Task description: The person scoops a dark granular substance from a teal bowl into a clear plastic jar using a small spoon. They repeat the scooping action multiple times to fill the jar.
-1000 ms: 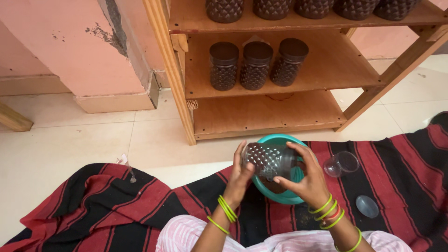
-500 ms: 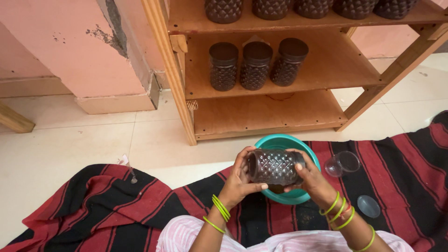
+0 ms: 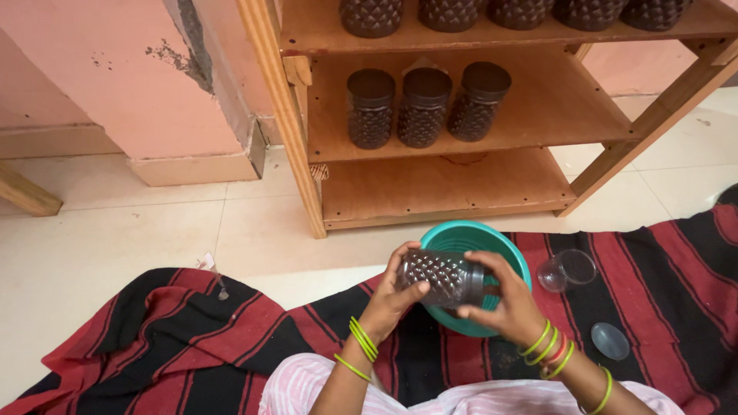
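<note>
At lower centre, the left hand (image 3: 393,296) and right hand (image 3: 503,303) both clasp a tilted, studded dark jar (image 3: 442,278) above the teal bowl (image 3: 470,234).

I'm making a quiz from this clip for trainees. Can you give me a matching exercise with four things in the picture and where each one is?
Things:
1. Dark jar
2. Teal bowl
3. Clear jar
4. Three dark jars

Places:
a. On the middle shelf of the wooden rack
b. On its side on the striped cloth, right of the bowl
c. Held in both hands
d. On the cloth, under the held jar

Pairs: 1-c, 2-d, 3-b, 4-a
</note>
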